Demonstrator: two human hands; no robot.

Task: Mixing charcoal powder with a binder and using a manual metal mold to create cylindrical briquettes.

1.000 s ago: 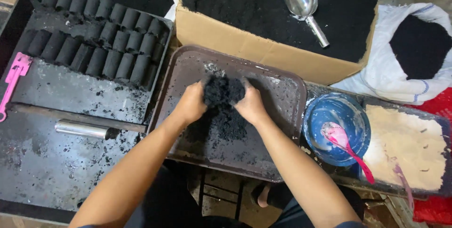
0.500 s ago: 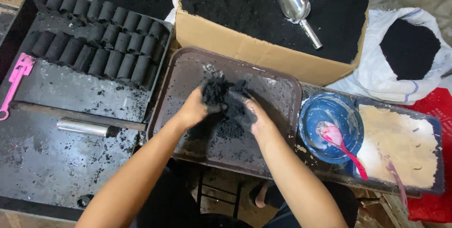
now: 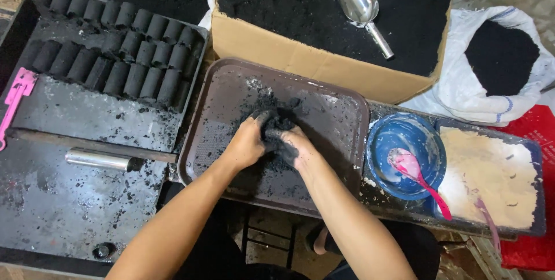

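Over the middle of a brown tray (image 3: 335, 112), my left hand (image 3: 245, 144) and my right hand (image 3: 292, 147) press together around a clump of black powder (image 3: 273, 125). Both hands are blackened and cupped tight on the clump. Loose black crumbs lie scattered on the tray under and around my hands.
Rows of black cylindrical briquettes (image 3: 115, 54) lie on a dark tray at the left, with a metal tube (image 3: 98, 160) and a pink tool (image 3: 17, 98). Behind stands a cardboard box of black powder (image 3: 300, 8) with a metal scoop (image 3: 363, 8). A blue bowl (image 3: 404, 156) with a pink spoon, a tray of tan powder (image 3: 491, 176) and a white sack (image 3: 497, 66) are at the right.
My hands, apart on the powder pile a second ago, have drawn together and closed around a clump of it near the tray's middle.
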